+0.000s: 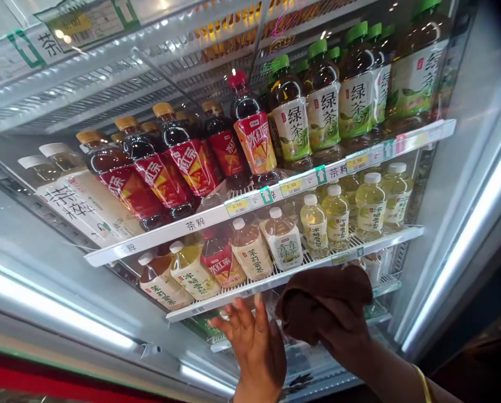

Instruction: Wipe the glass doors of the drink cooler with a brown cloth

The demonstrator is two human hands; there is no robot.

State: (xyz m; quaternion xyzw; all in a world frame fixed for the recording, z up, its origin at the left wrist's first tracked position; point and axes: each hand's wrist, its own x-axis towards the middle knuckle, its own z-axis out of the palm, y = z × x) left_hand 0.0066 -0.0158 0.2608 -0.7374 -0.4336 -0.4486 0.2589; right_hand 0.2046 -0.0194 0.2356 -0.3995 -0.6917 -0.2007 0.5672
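My left hand (256, 350) is raised with its fingers spread in front of the lower shelf, holding nothing. To its right, my right hand (349, 338) grips a dark brown cloth (326, 299). The cloth is bunched up and covers part of the lowest shelves. Both hands are in front of a drinks fridge, and reflections suggest a glass pane before the bottles. Whether the left palm or the cloth touches that pane, I cannot tell. Nearest above the hands stand a green-labelled tea bottle (284, 240) and a cream-labelled tea bottle (252, 252).
Red-labelled bottles (193, 165) and green-capped bottles (329, 112) line the upper shelf, whose white price rail (216, 218) slants across. Small pale-yellow bottles (371, 207) stand below on the right. Light strips (464, 246) run along the fridge's sides.
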